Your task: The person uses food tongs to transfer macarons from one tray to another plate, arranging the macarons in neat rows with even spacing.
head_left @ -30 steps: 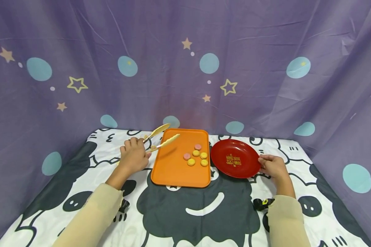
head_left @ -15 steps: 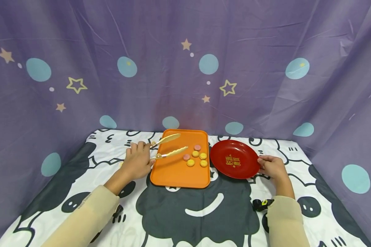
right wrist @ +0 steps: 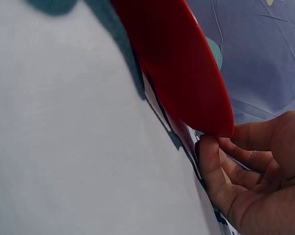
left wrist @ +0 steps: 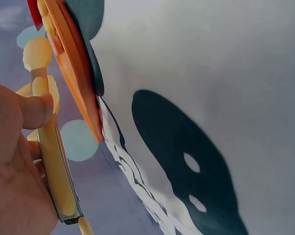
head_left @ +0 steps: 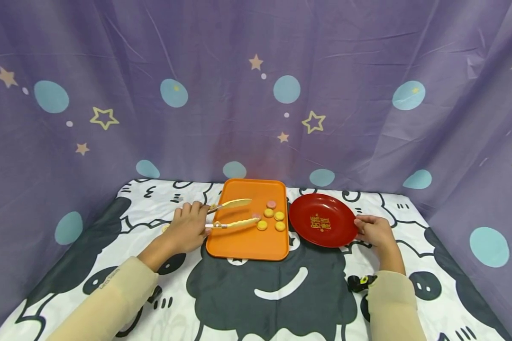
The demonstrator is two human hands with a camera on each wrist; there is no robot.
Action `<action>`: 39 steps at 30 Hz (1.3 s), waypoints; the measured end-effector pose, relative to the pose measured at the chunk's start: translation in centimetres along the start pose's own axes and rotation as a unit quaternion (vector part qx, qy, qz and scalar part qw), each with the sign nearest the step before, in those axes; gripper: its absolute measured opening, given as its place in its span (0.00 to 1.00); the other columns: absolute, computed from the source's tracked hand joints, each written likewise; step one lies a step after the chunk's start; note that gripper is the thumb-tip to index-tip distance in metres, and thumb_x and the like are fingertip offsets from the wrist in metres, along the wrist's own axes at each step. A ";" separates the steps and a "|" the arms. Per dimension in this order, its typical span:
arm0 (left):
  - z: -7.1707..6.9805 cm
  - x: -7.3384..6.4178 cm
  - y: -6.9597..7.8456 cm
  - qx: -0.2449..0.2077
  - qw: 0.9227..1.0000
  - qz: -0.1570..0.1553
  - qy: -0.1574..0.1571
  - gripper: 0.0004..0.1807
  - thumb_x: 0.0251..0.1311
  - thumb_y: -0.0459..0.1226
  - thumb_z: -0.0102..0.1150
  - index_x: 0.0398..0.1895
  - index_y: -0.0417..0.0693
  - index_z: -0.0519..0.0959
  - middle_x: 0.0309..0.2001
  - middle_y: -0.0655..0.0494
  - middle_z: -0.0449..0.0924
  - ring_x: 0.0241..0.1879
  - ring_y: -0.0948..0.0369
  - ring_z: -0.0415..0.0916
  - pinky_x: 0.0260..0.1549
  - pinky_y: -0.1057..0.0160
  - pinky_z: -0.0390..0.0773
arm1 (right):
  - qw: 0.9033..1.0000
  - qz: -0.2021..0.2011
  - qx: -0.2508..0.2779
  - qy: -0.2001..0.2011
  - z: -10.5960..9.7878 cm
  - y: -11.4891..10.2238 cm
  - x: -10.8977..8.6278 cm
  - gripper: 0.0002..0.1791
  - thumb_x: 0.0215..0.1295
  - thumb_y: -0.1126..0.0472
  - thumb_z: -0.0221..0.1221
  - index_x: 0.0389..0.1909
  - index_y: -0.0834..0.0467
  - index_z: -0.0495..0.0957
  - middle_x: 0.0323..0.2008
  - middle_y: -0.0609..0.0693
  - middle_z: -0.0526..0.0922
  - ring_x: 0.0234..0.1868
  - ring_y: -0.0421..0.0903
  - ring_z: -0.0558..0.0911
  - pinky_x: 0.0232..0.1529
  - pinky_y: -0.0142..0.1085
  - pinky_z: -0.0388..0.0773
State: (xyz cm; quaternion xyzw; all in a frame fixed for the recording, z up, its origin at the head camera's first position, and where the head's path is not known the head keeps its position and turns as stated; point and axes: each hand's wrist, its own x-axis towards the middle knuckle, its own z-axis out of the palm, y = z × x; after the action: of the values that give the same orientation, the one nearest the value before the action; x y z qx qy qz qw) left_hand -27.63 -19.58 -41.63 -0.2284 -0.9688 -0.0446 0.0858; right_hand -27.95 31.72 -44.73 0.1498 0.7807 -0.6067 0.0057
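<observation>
My left hand [head_left: 189, 228] grips a pair of tongs [head_left: 234, 223] with yellow tips and metal arms. The tongs are spread, and their tips reach over the orange tray [head_left: 247, 248]. Several small macarons lie on the tray's right half: yellow ones [head_left: 262, 225] and pink ones [head_left: 271, 204]. The front tip overlaps the left pink macaron in the head view and partly hides it. With thumb and fingers my right hand [head_left: 376, 232] pinches the right rim of a red plate [head_left: 300, 227] with gold characters; the right wrist view shows this plate [right wrist: 182, 73] tilted.
A white cloth [head_left: 222, 310] with dark cartoon prints covers the table. Behind it hangs a purple curtain [head_left: 222, 85] with stars and blue dots. The plate stands close against the tray's right side. A black strap piece [head_left: 358, 283] shows at the right sleeve.
My left hand has moved right and a little toward me, carrying the spread tongs over the tray to the macarons. The right hand and the red plate have stayed in place.
</observation>
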 end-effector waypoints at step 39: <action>0.6 1.7 -1.9 -0.025 0.997 0.042 -0.053 0.27 0.71 0.44 0.57 0.67 0.38 0.70 0.56 0.44 0.68 0.47 0.48 0.59 0.44 0.49 0.58 | 1.000 0.004 0.002 0.011 0.2 -0.1 -0.1 0.22 0.76 0.65 0.55 0.63 0.75 0.71 0.41 0.54 0.82 0.33 0.40 0.82 0.36 0.35 0.85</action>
State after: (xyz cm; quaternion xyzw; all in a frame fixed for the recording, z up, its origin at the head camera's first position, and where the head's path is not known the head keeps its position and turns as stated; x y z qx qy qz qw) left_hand -30.12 -20.44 -42.03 -0.2730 -0.9601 -0.0528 0.0305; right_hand -27.91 31.44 -44.66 0.1591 0.7790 -0.6065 -0.0007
